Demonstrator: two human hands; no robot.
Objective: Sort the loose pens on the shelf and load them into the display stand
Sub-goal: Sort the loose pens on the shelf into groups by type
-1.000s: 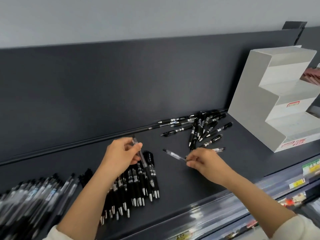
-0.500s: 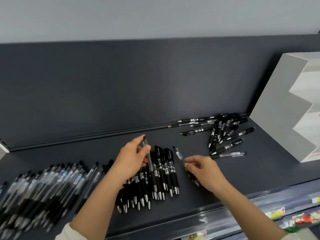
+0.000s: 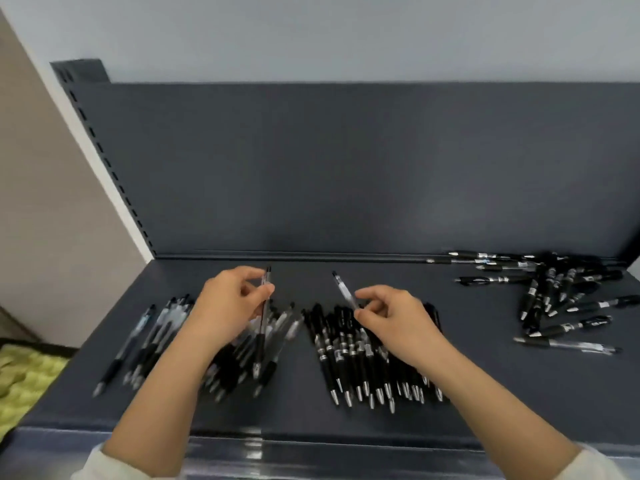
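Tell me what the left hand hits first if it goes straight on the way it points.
Probably the back panel. The left hand, gripping a pen, points away and slightly right; only bare shelf shows ahead of it. Depth is hard to judge.

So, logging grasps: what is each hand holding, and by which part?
Left hand pinches a clear-barrelled pen with black grip near its clicker end; right hand pinches a similar clear pen partway down its barrel.

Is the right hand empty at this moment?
No, the right hand pinches a clear pen over the middle pile of black pens.
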